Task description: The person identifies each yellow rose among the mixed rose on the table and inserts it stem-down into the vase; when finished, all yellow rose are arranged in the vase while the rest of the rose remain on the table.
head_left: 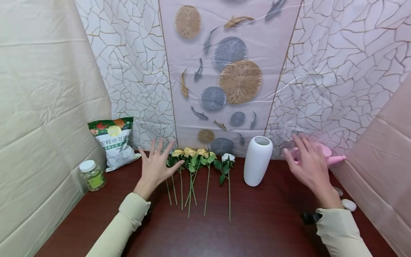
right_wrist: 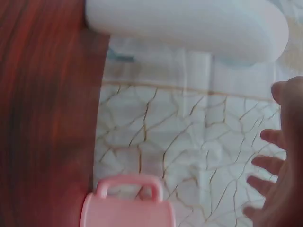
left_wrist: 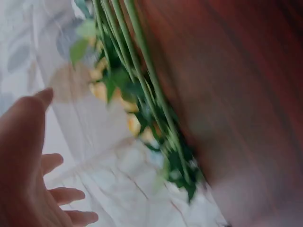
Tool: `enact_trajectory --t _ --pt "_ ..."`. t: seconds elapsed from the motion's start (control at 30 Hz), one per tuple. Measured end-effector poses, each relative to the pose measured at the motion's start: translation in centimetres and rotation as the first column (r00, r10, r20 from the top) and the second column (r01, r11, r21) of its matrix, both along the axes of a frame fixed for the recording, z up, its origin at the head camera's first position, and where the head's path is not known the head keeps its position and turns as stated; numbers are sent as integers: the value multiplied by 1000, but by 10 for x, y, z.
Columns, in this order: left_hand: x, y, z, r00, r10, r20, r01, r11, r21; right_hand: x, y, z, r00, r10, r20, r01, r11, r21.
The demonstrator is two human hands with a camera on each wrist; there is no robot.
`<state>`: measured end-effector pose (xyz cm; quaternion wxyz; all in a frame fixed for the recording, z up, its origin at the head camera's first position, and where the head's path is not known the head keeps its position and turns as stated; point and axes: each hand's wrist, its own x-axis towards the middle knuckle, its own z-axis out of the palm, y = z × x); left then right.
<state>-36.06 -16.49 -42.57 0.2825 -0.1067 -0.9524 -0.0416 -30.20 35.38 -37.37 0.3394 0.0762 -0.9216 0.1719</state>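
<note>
With fingers spread, my left hand [head_left: 155,166] hovers over the left end of a row of roses, holding nothing. Several yellow roses [head_left: 189,152] lie with their stems toward me; in the left wrist view the green stems [left_wrist: 137,61] run past the spread fingers. A white rose [head_left: 228,157] lies apart on the right of the row. My right hand [head_left: 309,164] is also spread and holds nothing, in front of a pink watering can [head_left: 324,151] that it partly hides. Between the white rose and this hand stands a white vase [head_left: 258,161], upright.
At the back left stand a bag of fertilizer [head_left: 113,142] and a clear jar [head_left: 92,175] with a white lid. White stones [head_left: 348,205] lie by the right edge. Patterned cloth [head_left: 221,71] hangs behind the dark red table [head_left: 205,235].
</note>
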Motion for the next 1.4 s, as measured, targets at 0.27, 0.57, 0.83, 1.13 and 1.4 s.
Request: enact_trajectory --t 0.27,0.57,0.83,1.13,1.4 --pt "12 64 -2 972 -228 -59 229 973 15 -3 -44 -7 956 277 95 -214 882 -421" --pt "8 117 -7 885 -323 336 248 937 246 -10 -77 -18 917 392 78 -267 745 -611" --pt "8 121 -17 805 -333 491 204 933 297 7 -94 -6 928 366 63 -265 770 -580" --pt "8 123 -20 702 -387 598 116 891 440 6 -94 -10 939 343 29 -267 779 -567" --pt "10 117 -19 621 -509 596 51 785 617 7 -94 -10 936 350 23 -272 765 -584"
